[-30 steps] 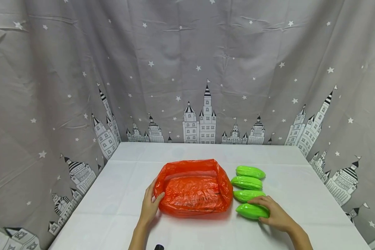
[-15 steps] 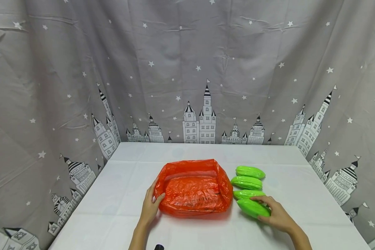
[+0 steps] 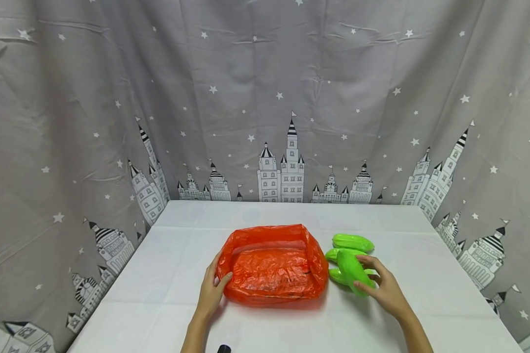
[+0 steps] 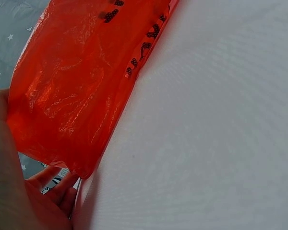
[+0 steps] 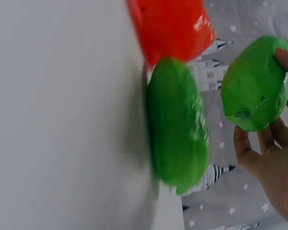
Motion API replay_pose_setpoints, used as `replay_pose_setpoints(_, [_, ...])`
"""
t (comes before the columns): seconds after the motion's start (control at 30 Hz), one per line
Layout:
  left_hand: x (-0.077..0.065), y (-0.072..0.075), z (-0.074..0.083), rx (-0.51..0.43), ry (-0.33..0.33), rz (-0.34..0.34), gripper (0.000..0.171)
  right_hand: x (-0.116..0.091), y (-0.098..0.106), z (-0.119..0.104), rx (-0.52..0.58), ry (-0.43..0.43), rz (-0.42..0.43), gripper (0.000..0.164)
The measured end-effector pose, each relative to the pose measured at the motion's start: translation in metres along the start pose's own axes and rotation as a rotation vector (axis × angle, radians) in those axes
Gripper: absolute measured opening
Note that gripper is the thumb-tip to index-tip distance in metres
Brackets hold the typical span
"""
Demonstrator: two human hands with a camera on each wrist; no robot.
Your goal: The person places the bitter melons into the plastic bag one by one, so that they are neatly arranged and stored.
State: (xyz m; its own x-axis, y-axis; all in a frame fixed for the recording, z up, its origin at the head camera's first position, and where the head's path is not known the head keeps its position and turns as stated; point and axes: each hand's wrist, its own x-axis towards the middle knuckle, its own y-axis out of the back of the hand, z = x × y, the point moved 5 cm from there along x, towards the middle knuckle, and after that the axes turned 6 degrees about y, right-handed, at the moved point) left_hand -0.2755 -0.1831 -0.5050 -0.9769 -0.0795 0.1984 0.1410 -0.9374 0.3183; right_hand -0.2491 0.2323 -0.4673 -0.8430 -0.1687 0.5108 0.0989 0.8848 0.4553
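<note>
In the head view a red plastic bag lies with its mouth spread wide on the white table. My left hand holds its left side, thumb at the rim and fingers along the outside; the left wrist view shows black print on the bag. My right hand grips a glossy, long green fruit between thumb and fingers. Raised and tilted, this fruit overlaps the others in the head view. In the right wrist view the held fruit is apart from another green fruit on the table.
Behind the held one, more green fruits lie in a column right of the bag, the farthest fruit in full view. A small black object shows at the bottom edge. A grey castle-print curtain hangs behind the table.
My right hand has lifted the nearest green fruit off the table and turned it from lying crosswise to steeply tilted, moving it away from me. My left hand stays at the bag.
</note>
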Motion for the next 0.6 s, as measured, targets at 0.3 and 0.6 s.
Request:
replay_pose_setpoints(0.3, [0.001,0.001,0.0,-0.007,0.005,-0.005,0.063,0.03,-0.02,-0.025,0.14,-0.047,0.09,0.058])
replay_pose_setpoints(0.6, [0.0,0.001,-0.001,-0.001,-0.006,-0.006,0.063,0.046,-0.055,-0.055,0.23,-0.039,0.101,0.062])
